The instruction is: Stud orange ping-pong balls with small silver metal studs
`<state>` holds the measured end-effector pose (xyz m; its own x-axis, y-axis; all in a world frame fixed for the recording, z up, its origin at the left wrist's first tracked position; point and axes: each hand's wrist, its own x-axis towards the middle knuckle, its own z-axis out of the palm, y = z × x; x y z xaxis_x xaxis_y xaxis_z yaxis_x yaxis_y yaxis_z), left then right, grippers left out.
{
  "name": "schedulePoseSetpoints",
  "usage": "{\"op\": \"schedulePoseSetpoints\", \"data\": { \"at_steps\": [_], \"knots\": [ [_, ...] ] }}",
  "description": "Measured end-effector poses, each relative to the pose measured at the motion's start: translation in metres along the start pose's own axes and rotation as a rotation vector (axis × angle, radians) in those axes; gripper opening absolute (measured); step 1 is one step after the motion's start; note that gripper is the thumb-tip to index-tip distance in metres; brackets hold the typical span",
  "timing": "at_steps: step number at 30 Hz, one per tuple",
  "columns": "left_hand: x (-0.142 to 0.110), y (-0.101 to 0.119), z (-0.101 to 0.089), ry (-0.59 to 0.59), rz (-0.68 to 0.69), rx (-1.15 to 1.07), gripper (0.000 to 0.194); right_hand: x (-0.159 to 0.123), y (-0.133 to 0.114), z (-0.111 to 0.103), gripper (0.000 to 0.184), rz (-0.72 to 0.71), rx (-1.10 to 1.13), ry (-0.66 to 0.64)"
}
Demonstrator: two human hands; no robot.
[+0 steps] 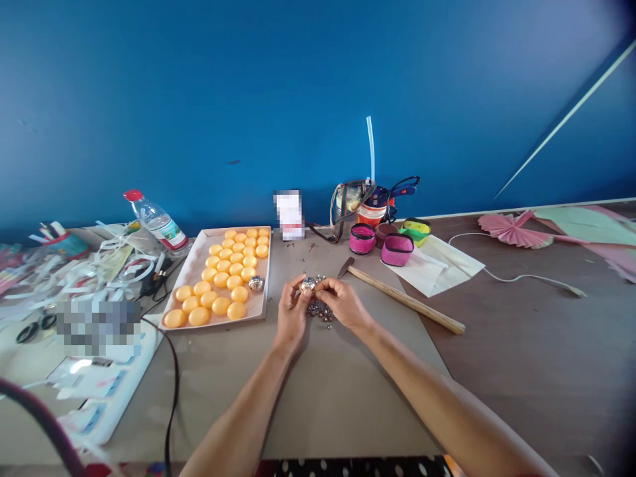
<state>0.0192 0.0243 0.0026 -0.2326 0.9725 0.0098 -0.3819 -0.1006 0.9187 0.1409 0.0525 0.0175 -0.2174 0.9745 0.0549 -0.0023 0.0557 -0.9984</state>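
Observation:
A small ball [308, 285], orange with shiny silver pieces over its surface, sits between the fingers of my left hand [292, 308]. From the right, the thumb and fingers of my right hand [344, 301] come together at the ball's side. Whether a small piece is pinched in them is too small to tell. Just below and behind my hands lies a loose pile of small shiny metallic pieces [320, 310]. To the left, a shallow cardboard tray [262, 310] bears several orange balls [221, 279] and one silver-covered ball [256, 283].
A hammer [402, 295] with a wooden handle lies right of the pile. Behind it stand pink bands [397, 248] on white paper [442, 265]. A tilted bottle [161, 224], scissors [36, 326] and clutter crowd the left. A black cable [175, 377] crosses the table.

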Motion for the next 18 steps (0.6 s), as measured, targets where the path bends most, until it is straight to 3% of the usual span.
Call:
{"op": "schedulePoseSetpoints", "data": {
  "at_steps": [5,10,15,18],
  "knots": [
    [-0.002,0.002,-0.001,-0.005,0.159,0.246,0.032,-0.001,0.0,0.001,0.009,0.012,-0.015,0.012],
    [-0.003,0.005,0.001,-0.004,0.169,0.272,0.032,0.001,0.007,0.002,0.014,0.027,0.009,0.053],
    [-0.004,0.004,0.002,-0.004,0.128,0.208,0.033,0.004,0.01,0.003,0.015,0.046,0.025,0.053],
    [-0.001,0.002,0.003,-0.044,0.042,0.005,0.035,0.005,0.008,0.002,0.017,0.035,0.119,0.045]
  ]
}}
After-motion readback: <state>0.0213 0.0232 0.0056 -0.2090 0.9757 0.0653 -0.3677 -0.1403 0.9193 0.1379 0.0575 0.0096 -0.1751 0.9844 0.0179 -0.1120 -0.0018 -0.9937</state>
